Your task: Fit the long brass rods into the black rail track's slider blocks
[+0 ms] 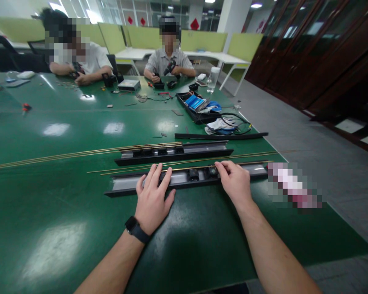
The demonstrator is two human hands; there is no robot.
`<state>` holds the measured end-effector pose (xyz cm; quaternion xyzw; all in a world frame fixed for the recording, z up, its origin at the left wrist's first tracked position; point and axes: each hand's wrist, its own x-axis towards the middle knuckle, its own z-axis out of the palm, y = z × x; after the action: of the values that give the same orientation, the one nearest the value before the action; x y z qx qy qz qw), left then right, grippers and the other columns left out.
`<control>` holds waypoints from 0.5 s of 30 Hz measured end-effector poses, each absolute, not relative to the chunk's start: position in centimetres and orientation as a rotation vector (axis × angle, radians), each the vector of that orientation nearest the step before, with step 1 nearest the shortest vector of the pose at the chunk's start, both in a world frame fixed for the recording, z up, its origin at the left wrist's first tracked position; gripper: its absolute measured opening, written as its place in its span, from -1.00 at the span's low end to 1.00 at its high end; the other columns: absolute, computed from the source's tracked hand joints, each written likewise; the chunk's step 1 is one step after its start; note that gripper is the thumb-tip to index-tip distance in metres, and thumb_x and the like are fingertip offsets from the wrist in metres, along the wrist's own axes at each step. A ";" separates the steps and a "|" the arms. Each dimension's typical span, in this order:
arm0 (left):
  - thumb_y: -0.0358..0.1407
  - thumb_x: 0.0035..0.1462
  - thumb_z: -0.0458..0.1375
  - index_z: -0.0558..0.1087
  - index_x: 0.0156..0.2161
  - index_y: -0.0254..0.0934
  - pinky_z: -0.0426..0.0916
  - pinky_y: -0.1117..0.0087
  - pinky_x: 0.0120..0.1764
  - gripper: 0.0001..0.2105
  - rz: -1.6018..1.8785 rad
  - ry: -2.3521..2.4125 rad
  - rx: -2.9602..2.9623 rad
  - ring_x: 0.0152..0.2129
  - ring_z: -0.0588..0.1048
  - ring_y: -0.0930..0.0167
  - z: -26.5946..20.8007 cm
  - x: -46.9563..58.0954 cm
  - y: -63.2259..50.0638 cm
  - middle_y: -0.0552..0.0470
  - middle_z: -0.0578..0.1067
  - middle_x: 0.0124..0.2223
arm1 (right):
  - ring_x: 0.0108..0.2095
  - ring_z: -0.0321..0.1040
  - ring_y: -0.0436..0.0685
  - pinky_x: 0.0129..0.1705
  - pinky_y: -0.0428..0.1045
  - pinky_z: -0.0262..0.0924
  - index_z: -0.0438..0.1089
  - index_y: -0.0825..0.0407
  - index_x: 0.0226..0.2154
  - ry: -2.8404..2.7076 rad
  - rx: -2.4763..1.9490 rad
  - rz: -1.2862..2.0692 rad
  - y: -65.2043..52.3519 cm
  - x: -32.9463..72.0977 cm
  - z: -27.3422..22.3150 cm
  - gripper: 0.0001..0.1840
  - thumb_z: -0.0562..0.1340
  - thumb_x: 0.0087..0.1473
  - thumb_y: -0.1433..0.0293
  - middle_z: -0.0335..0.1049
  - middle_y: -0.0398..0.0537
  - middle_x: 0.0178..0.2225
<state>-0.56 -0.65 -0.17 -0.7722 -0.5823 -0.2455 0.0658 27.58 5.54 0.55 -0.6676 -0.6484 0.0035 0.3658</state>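
A long black channel with a silvery inside (125,183) lies in front of me, with several small black blocks (192,174) set along it. My left hand (153,196), a dark watch on its wrist, lies over the channel's left half, fingers spread on the far edge. My right hand (234,179) has thumb and forefinger pinched at the far edge, on a thin brass rod (254,163) running along it. The exact contact is partly hidden by the fingers. Just beyond, loose brass rods (125,168) lie beside a second similar channel (174,155).
More long brass rods (64,155) stretch left. A black strip (221,136), a black tray (199,116) with blue items, and gloves with cable (225,124) sit farther right. A blurred-out pink item (294,188) lies near the right edge. Two people (170,61) work across the green table (64,253).
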 end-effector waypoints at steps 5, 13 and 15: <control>-0.24 0.37 0.13 0.29 0.42 -0.15 0.07 -0.09 0.34 -0.46 -0.739 -1.758 -2.327 0.45 0.15 0.07 -0.1 -0.5 -0.6 -0.22 0.20 0.49 | -0.39 0.39 0.16 -0.18 0.06 0.04 0.57 -0.03 -0.35 -1.683 -1.734 -0.038 5.6 27.6 0.4 -0.32 0.02 0.37 -0.17 0.53 -0.05 -0.47; -0.24 0.37 0.13 0.29 0.42 -0.13 0.05 -0.08 0.36 -0.46 -0.753 -1.763 -2.327 0.45 0.16 0.07 -0.2 -0.6 -0.5 -0.22 0.22 0.49 | -0.36 0.39 0.17 -0.15 0.07 -0.01 0.59 -0.02 -0.33 -1.692 -1.759 -0.091 5.7 27.6 0.3 -0.34 0.03 0.39 -0.13 0.56 -0.04 -0.45; -0.23 0.38 0.13 0.30 0.41 -0.14 0.05 -0.08 0.35 -0.47 -0.746 -1.761 -2.326 0.45 0.17 0.08 -0.2 -0.6 -0.6 -0.22 0.22 0.49 | -0.36 0.39 0.16 -0.14 0.07 -0.01 0.59 -0.02 -0.33 -1.692 -1.768 -0.092 5.6 27.6 0.3 -0.35 0.04 0.39 -0.12 0.56 -0.04 -0.44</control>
<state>-0.56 -0.55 -0.19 -0.7707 -0.5836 -0.2473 0.0650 27.64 5.64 0.28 -0.6792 -0.6499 -0.0352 0.3392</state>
